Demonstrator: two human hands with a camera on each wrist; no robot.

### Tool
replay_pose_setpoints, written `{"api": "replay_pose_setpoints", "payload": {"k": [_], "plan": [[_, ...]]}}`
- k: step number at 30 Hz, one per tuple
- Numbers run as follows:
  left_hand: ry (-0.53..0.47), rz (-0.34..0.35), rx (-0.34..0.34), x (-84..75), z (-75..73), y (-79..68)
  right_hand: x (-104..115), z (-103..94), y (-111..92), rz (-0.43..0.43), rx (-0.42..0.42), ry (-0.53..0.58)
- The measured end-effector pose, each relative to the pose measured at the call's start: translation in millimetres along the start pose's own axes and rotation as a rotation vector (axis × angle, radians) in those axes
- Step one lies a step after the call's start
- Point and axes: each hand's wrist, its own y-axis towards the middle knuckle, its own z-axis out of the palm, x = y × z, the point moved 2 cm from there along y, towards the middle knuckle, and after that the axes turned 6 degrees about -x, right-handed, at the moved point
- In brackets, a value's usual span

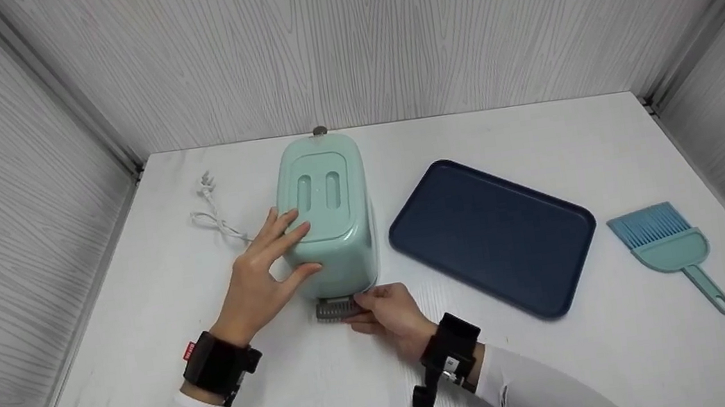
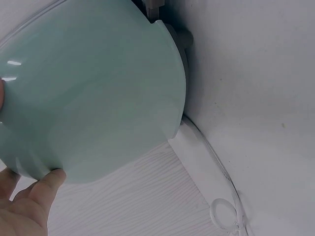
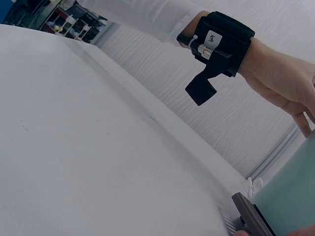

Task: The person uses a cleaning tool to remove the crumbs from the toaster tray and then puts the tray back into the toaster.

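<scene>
A mint-green toaster (image 1: 323, 198) with two oblong recesses in its top stands left of centre on the white table. My left hand (image 1: 260, 280) rests on its near left corner, fingertips on the top and thumb against the near end. In the left wrist view, fingertips (image 2: 54, 179) touch the edge of the green shell (image 2: 108, 93). Low at the toaster's near end is a grey ridged tab (image 1: 333, 310), which my right hand (image 1: 387, 312) pinches at its right side. The right wrist view shows this grey tab (image 3: 253, 216) at the bottom edge, fingertips beside it.
A dark blue tray (image 1: 493, 239) lies right of the toaster. Farther right is a small blue brush with a green dustpan (image 1: 673, 251). The toaster's white cord (image 1: 213, 212) lies coiled at left. Wood-grain panels (image 1: 354, 36) stand around the table.
</scene>
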Motion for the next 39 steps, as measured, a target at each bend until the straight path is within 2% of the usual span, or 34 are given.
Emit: {"api": "replay_pose_setpoints", "payload": {"k": [23,39], "plan": [[-0.012,-0.012,0.004,0.0,0.2,-0.2,-7.3,-2.1,-12.3,-0.026,-0.001,-0.062],[-0.018,-0.008,0.002,-0.4,0.3,0.2,-15.9,-3.6,-31.3,-0.006,0.026,-0.069]]}}
